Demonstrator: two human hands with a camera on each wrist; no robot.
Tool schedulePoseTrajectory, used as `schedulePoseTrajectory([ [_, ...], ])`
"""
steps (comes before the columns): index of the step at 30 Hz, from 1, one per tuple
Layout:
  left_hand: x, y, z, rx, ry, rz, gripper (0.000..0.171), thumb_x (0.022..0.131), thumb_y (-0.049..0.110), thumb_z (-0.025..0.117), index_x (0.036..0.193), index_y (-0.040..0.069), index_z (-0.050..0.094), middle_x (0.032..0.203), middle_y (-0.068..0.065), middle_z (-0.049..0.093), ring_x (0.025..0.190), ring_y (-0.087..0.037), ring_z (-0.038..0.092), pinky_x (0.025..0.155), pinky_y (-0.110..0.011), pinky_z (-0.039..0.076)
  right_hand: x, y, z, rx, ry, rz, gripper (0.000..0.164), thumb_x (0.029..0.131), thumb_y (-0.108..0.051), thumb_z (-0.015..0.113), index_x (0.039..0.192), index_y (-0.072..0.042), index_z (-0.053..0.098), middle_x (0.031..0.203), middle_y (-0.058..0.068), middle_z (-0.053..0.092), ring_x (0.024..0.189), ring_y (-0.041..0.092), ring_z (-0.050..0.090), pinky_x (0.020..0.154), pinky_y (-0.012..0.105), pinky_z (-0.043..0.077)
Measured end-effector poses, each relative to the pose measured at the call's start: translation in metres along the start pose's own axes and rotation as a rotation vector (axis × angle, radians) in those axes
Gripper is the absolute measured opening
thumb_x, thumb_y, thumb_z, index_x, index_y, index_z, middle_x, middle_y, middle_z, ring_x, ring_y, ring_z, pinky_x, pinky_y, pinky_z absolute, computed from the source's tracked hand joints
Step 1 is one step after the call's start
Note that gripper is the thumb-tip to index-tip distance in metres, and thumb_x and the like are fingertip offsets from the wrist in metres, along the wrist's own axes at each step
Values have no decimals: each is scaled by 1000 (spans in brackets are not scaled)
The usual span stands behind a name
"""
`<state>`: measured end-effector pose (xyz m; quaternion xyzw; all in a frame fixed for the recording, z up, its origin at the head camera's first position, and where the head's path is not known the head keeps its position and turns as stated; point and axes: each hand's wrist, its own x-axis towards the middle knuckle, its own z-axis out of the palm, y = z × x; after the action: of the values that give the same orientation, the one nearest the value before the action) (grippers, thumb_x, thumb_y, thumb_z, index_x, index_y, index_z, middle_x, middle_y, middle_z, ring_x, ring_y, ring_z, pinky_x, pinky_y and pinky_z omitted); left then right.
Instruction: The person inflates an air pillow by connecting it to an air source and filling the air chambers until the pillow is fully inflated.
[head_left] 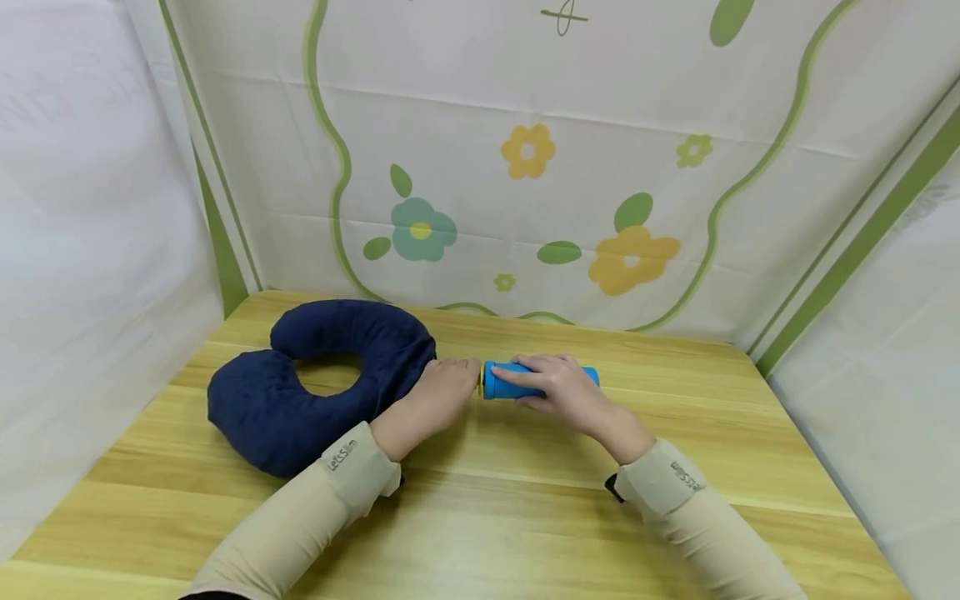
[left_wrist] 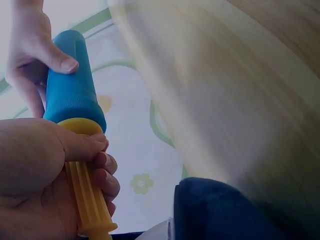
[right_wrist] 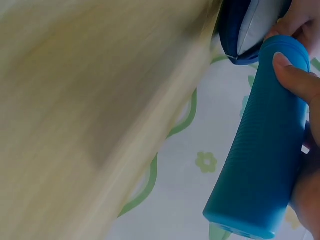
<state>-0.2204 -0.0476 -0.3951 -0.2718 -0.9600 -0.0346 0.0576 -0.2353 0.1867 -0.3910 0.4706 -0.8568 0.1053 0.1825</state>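
My right hand (head_left: pixel 562 387) grips a blue ribbed tube (right_wrist: pixel 260 145), lying level over the table in the head view. In the right wrist view its thumb lies along the tube's side near one end. My left hand (head_left: pixel 442 392) holds the yellow grooved handle (left_wrist: pixel 89 195) at the tube's other end, with fingers curled round it. A round yellow collar (left_wrist: pixel 80 126) meets the tube's blue rim in the left wrist view. The back of my left hand hides most of the handle from the head view.
A navy U-shaped neck pillow (head_left: pixel 277 417) lies on the left of the wooden table (head_left: pixel 750 467), close beside my left hand. White flower-printed cloth (head_left: pixel 465 167) rises behind the table, and pale cloth walls stand at both sides.
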Motion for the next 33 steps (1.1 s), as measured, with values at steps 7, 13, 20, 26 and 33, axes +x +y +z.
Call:
schedulePoseTrajectory([
  [7,-1,-5,-3,-45,20,0,14,100,-1,63,96,11,56,83,0,57,69,-18,50,67,-33,40,-16,16,-9,-6,9,14,64,79,-17,90,139,-14,66,128,18,68,113,36,67,90,58,51],
  [13,-1,-7,-2,-55,22,14,14,101,-2,62,97,10,56,82,0,55,68,-18,46,67,-32,38,-37,36,-18,10,0,23,66,77,-13,91,138,-11,66,130,18,67,116,37,65,91,60,50],
  [20,-2,-8,-4,-44,40,26,18,100,-4,62,92,10,53,78,0,51,66,-18,44,65,-32,36,-59,57,-31,65,-9,90,68,74,-9,92,137,-9,66,131,17,67,117,39,65,94,60,49],
  [26,0,-9,-4,-45,47,25,19,99,-6,62,92,9,53,77,-1,49,66,-18,44,65,-32,36,-73,70,-38,95,-6,142,68,74,-4,91,138,-9,66,131,19,66,117,42,64,93,59,51],
  [33,2,-7,-1,-36,65,23,18,97,-7,64,92,8,56,82,-4,58,69,-22,53,66,-36,46,-71,62,-33,27,41,92,67,71,-5,93,133,-7,69,125,18,70,110,40,67,90,60,51],
])
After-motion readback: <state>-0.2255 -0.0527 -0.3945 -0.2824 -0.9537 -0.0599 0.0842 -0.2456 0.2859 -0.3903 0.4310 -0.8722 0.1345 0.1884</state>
